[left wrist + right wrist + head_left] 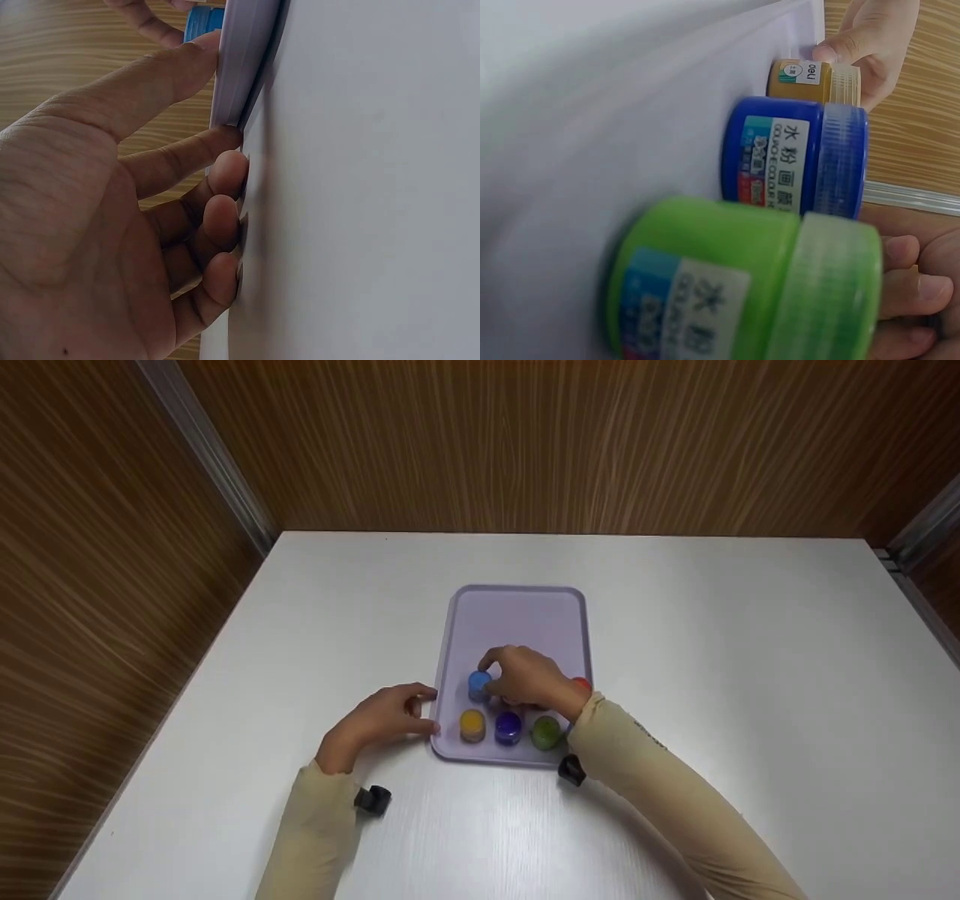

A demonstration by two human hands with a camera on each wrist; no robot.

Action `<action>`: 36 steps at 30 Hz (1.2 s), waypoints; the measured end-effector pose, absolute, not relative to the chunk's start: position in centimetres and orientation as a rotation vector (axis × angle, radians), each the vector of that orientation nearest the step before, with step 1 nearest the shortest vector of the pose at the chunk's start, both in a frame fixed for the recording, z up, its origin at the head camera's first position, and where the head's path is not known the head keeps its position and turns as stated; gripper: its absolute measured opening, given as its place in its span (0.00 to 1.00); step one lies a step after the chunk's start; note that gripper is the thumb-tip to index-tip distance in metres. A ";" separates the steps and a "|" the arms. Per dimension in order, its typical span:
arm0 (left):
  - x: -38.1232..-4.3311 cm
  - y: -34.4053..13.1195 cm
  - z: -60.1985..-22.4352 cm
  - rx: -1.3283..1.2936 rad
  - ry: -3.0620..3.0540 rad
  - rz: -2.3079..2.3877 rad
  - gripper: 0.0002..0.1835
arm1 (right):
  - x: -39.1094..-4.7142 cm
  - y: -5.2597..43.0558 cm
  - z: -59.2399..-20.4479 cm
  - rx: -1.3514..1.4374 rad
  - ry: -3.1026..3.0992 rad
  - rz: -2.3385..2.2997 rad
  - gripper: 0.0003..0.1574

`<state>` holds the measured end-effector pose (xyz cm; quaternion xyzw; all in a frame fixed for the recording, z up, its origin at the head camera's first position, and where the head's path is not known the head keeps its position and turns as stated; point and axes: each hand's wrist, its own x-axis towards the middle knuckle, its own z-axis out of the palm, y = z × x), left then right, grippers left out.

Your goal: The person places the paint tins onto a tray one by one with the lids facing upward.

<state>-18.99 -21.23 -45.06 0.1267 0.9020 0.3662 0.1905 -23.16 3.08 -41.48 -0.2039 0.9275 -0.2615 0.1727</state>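
Note:
A lilac tray (517,611) lies on the white table with small gouache paint jars on it. My right hand (529,675) reaches over it and pinches a light blue paint jar (478,687) between thumb and index finger. Along the near side stand a yellow jar (472,725), a dark blue jar (772,150) and a green jar (705,270). Part of a red jar (582,683) shows beside my right wrist; whatever lies under that hand is mostly hidden. At the tray's left edge, my left hand (112,195) touches the rim with thumb and index finger, its other fingertips resting on the table.
White tabletop (750,660) surrounds the tray. Wood-grain panels (525,450) rise behind the table and on the left, with a metal strip (217,457) at the left corner. A black wrist device (373,800) is on the left sleeve, another (571,770) on the right.

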 end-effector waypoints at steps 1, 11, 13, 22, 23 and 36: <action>-19.0 -21.2 -45.1 0.357 2.533 1.031 0.32 | -23.2 3.1 -41.5 -0.571 2.627 -0.743 0.24; -19.0 -21.1 -45.0 0.348 2.529 1.017 0.32 | -22.9 3.6 -41.0 -0.565 2.609 -0.752 0.27; -19.0 -21.1 -45.0 0.338 2.527 1.016 0.32 | -23.0 3.9 -40.6 -0.576 2.608 -0.768 0.28; -19.0 -21.3 -45.1 0.378 2.536 0.999 0.31 | -24.0 7.2 -39.4 -0.581 2.660 -0.862 0.24; -19.0 -21.3 -45.1 0.375 2.533 1.004 0.30 | -24.2 7.7 -39.3 -0.580 2.669 -0.882 0.23; -19.0 -22.6 -44.7 0.474 2.623 1.000 0.23 | -24.9 14.5 -39.4 -0.550 2.731 -1.123 0.22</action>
